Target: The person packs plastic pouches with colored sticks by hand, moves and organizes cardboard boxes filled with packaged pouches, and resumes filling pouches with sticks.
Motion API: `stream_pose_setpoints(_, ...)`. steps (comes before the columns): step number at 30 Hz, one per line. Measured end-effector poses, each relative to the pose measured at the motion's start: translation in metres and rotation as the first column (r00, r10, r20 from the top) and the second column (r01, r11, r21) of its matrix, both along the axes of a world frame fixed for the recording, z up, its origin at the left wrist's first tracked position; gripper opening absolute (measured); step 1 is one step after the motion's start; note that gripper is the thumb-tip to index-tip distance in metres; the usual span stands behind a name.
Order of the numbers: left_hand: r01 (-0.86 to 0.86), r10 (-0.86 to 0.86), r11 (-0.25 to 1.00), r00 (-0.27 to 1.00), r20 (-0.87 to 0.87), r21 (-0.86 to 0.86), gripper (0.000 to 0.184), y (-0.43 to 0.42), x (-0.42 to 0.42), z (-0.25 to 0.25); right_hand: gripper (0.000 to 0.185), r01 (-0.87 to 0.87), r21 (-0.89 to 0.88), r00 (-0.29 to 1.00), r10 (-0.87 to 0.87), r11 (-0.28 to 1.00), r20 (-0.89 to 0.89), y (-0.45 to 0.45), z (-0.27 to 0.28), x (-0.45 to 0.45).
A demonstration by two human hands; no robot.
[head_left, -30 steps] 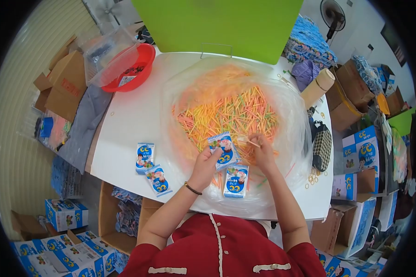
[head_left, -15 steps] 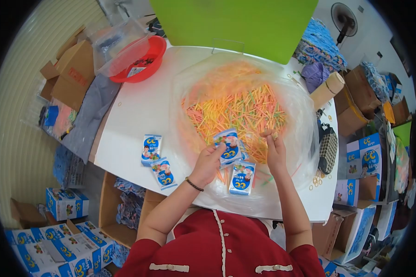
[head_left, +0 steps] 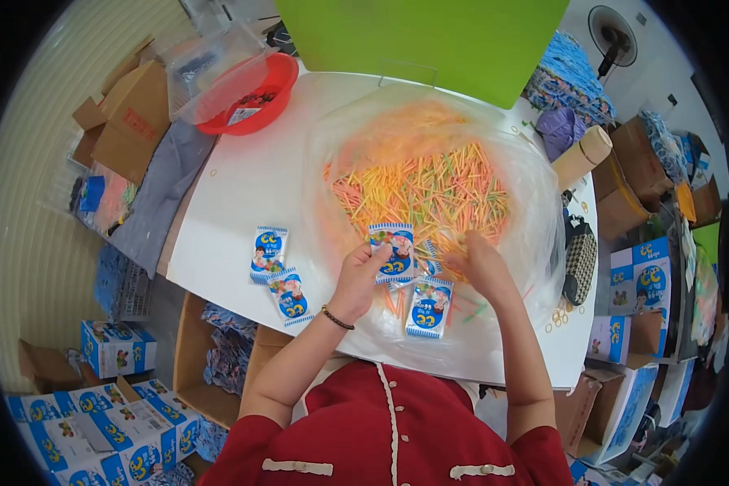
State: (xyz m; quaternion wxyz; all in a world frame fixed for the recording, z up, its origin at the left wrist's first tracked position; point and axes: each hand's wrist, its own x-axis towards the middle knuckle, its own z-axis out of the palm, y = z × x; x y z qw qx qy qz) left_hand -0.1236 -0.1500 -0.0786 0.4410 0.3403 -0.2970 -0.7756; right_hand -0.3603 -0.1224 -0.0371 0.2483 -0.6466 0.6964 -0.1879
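Left hand (head_left: 356, 281) pinches a blue packet (head_left: 392, 256) — right hand (head_left: 476, 262) curled over coloured sticks (head_left: 425, 190) — its grip I cannot tell

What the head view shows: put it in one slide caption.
Left hand holding a blue-and-white packet, right hand over coloured sticks in a clear plastic bag.

Yellow letters resembling "CC" mark the blue-and-white packets (head_left: 429, 308) and cartons (head_left: 119, 350); smaller print is unreadable.
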Motion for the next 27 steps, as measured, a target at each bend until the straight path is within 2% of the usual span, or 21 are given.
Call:
stream_pose_setpoints(3,0.051,-0.051,0.999,0.998,0.046,-0.007,0.021,0.004,-0.001,-0.003,0.03,-0.079,0.055,0.989,0.085,0.995,-0.121,-0.014,-0.031,0.006)
stream_pose_setpoints(6,0.041,-0.041,0.999,0.999,0.024,-0.001,0.021,0.009,-0.002,0.001,0.027,-0.185,-0.04,0.981,0.182,0.982,-0.068,-0.018,-0.027,-0.005)
stream_pose_setpoints(9,0.017,-0.017,1.0,1.0,0.026,-0.015,0.021,0.008,0.002,0.003,0.022,-0.027,-0.224,0.956,0.091,0.974,0.279,-0.015,-0.052,-0.022)
stream_pose_setpoints(10,0.017,-0.017,0.999,1.0,0.025,-0.027,0.021,0.008,0.002,0.002,0.021,0.027,-0.205,0.896,0.068,0.978,0.439,-0.012,-0.051,-0.021)
stream_pose_setpoints(12,0.022,-0.02,0.999,0.999,0.027,-0.05,0.022,0.006,0.001,-0.002,0.019,0.126,-0.138,0.696,0.012,0.982,0.718,-0.005,-0.05,-0.015)
stream_pose_setpoints(15,0.056,-0.052,0.995,0.997,0.057,-0.079,0.021,0.007,-0.006,0.002,0.012,0.28,-0.187,0.626,-0.031,0.942,0.779,0.002,-0.068,-0.001)
stream_pose_setpoints(18,0.074,-0.073,0.997,0.997,0.021,-0.038,0.023,0.01,-0.011,-0.001,0.012,0.17,-0.122,0.799,-0.064,0.978,0.598,0.006,-0.069,-0.004)
stream_pose_setpoints(21,0.078,-0.078,0.997,0.997,-0.023,0.014,0.023,0.01,-0.01,-0.006,0.014,0.137,-0.136,0.824,-0.037,0.981,0.565,0.007,-0.055,0.0)
stream_pose_setpoints(24,0.111,-0.107,0.992,0.993,0.052,-0.068,0.023,0.011,-0.008,-0.003,0.016,0.326,-0.127,0.725,-0.161,0.937,0.669,0.004,-0.077,-0.011)
stream_pose_setpoints(27,0.09,-0.084,0.994,0.993,0.088,-0.07,0.023,0.012,-0.009,-0.007,0.015,0.434,-0.093,0.645,-0.238,0.896,0.726,0.001,-0.062,-0.012)
